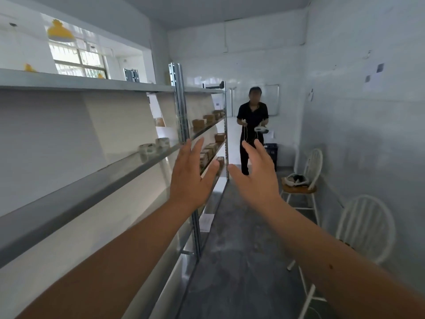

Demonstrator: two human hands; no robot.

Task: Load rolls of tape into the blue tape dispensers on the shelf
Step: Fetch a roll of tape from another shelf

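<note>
Both my arms stretch forward along the aisle. My left hand (pixel 192 174) is spread flat with fingers apart, in front of the metal shelf post (pixel 181 104), and holds nothing. My right hand (pixel 257 176) is also spread and holds nothing. Two pale rolls of tape (pixel 154 146) stand on the middle shelf board (pixel 92 187) of the grey rack, left of my hands. No blue tape dispenser shows anywhere in view.
Small brown boxes (pixel 207 119) line the far shelves. A person in black (pixel 251 127) stands at the aisle's end holding a white object. Two white chairs (pixel 305 178) (pixel 363 229) stand along the right wall. Yellow objects (pixel 60 32) sit up high at left.
</note>
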